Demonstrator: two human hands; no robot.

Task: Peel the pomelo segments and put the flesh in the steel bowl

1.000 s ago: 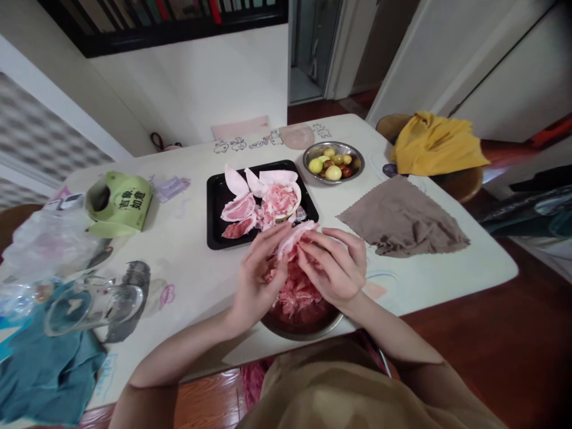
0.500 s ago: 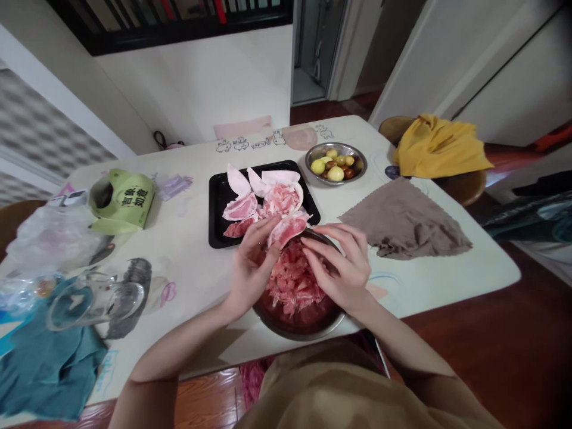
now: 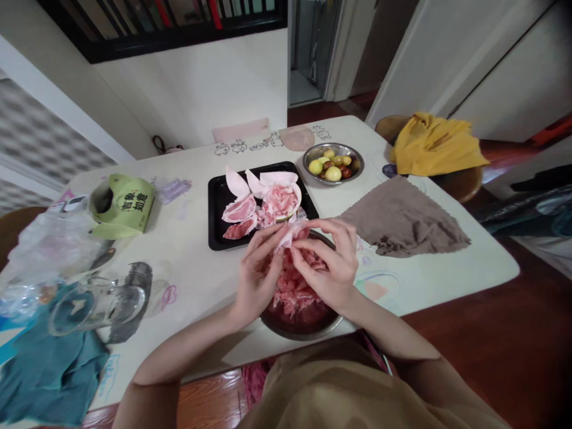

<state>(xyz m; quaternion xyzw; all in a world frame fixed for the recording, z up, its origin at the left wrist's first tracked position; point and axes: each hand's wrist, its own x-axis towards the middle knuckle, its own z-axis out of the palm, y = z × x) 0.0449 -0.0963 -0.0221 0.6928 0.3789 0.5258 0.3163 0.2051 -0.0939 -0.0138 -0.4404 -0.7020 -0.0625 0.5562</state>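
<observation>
My left hand (image 3: 259,271) and my right hand (image 3: 328,259) are closed at the fingertips on 1 pink fruit segment (image 3: 298,230), pinched between them above the far side of a metal bowl (image 3: 304,335). Just below my hands, red pulp (image 3: 294,292) lies heaped in that bowl. Beyond my fingers is a black tray (image 3: 217,205), with 2 pink wedges (image 3: 239,210) and pieces of pale peel (image 3: 279,178) on it. Past the tray, farther out from my right hand, small fruits (image 3: 333,173) fill part of a steel dish (image 3: 356,173). A brown cloth (image 3: 411,214) lies to the right of my right hand. Well left of my left hand, a glass pitcher (image 3: 107,304) and a green box (image 3: 134,221) sit on the tabletop (image 3: 192,286).
</observation>
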